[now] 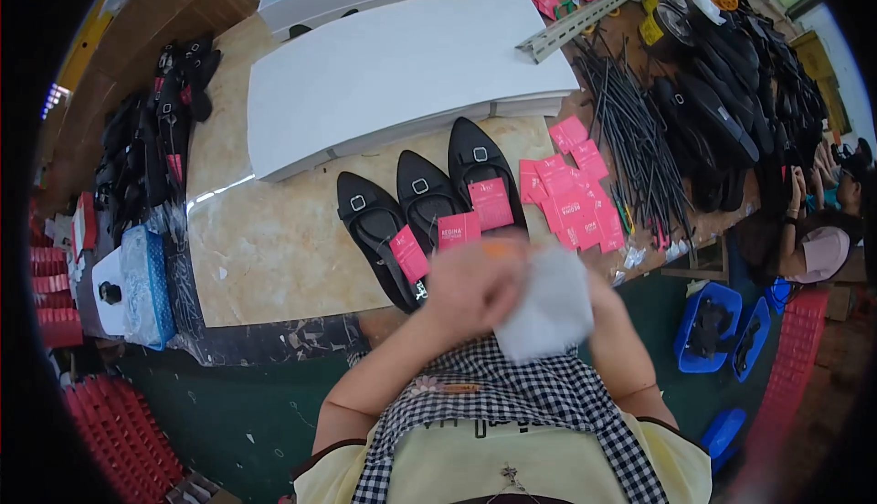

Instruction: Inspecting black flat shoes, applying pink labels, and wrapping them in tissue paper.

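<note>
Three black pointed flat shoes with square silver buckles lie side by side near the table's front edge: a left shoe (358, 230), a middle shoe (418, 178) and a right shoe (470, 140). A pink tag lies on each one. My left hand (470, 289), blurred, is curled just in front of their heel ends; what it holds is hidden. Beside it my right hand (600, 301) grips a soft white sheet (548, 307), and this sheet covers most of its fingers. I cannot tell whether the sheet is paper or cloth.
Behind the shoes sits a stack of white sheets (393, 74) with a metal angle bar (575, 27) on its corner. Pink tags (571, 195), black strips (635, 129) and piled black shoes (708, 120) lie right. More shoes (169, 120) lie left; blue bins (708, 326) stand lower right, near another person (818, 248).
</note>
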Demonstrator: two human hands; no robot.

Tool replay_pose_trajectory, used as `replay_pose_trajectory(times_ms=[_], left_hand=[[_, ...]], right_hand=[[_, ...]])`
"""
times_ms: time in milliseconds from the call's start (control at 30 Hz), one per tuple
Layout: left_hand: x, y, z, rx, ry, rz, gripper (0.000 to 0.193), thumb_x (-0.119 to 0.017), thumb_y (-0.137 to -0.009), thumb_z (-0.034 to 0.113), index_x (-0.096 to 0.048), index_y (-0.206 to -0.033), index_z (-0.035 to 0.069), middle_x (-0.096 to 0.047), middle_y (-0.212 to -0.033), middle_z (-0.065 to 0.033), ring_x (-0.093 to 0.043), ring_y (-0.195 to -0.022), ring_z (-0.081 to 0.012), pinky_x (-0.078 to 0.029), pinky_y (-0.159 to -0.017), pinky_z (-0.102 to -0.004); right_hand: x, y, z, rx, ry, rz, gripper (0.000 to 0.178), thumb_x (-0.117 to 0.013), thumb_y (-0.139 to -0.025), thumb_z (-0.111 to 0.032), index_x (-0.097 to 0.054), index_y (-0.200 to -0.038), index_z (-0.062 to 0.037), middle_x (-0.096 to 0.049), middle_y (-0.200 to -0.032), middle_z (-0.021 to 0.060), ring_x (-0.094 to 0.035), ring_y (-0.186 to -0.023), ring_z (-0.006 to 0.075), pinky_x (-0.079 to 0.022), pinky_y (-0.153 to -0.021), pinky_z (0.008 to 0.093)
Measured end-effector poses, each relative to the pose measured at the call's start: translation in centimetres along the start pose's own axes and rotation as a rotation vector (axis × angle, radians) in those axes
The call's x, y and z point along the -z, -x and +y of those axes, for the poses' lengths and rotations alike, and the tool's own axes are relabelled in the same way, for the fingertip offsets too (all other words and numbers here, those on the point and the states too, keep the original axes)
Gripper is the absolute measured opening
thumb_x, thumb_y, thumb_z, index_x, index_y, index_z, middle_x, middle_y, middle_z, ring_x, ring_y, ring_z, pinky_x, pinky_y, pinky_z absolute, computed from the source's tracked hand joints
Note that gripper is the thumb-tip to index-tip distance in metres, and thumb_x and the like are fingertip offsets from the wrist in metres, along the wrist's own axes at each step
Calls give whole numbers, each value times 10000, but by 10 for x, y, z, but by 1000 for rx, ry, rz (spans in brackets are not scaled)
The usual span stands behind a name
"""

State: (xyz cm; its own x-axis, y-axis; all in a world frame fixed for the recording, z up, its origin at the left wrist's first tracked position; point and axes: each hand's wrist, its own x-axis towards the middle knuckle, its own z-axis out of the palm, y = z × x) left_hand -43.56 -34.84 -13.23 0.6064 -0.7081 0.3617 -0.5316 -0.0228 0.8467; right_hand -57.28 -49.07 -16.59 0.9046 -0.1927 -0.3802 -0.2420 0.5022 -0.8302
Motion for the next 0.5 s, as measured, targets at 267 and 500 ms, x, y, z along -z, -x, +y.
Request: replay_pose_trajectory(times_ms=[267, 500], left_hand=[[-42, -19, -83, 596, 556, 42, 382, -401, -1027, 257, -502, -1346, 71, -590, -1232, -100, -581, -1090, -175, -452, -948, -297], [-63, 51, -25, -9, -648, -568, 676, -589, -846, 540, -645, -1124, -74, -598, -1192, -197, -481, -1209, -303, -248, -1120, -531]], right_hand=[[-5, -55, -34, 340, 830, 344, 554, -693, -788, -54, -552, -1323, -20, -530, -1354, 193, -484, -1297, 319, -435, -1011, 412], [12, -77, 14, 585, 1573, 165, 418, -667, -737, -15, -674, -1151, -70, -528, -896, 106, -562, -876, 293, -483, -752, 372]])
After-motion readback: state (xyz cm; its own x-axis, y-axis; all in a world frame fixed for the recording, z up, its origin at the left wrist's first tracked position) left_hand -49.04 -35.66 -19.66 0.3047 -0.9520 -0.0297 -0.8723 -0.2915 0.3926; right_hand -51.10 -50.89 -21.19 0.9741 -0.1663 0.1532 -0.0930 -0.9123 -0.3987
